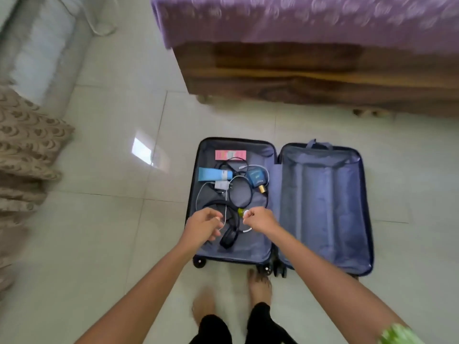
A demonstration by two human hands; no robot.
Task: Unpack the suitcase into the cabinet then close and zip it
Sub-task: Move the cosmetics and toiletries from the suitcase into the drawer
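- Pale floor tiles [104,155] carry the whole scene, with a wooden bed frame [298,78] under a purple cover [298,18] at the far side and a patterned cushion [27,135] off to the left.
- On the floor the suitcase [323,199] lies fully open like a book, so both halves can be reached from above; the right half looks empty, and everything left to unpack sits in the left half.
- That left half holds a pink box [230,154] near the top edge, a blue tube [213,174] below it, a small white charger [221,185], a dark blue bottle [257,178] with a gold cap, and loops of black cable [239,192] tangled across the middle.
- Over the lower part of that half, the left hand [202,225] has its fingers curled with a thin white cable [224,214] running by the fingertips; it seems pinched there, though blur makes this uncertain.
- Close beside it, the right hand [259,219] is closed on a small white piece (likely the cable's other end or an earbud, too small to tell).
- Both hands being near each other suggests the cord is being gathered so it lifts out without dragging the black loops.
- No cabinet is in view, so unpacking seems well short of done, and closing and zipping are not yet begun.
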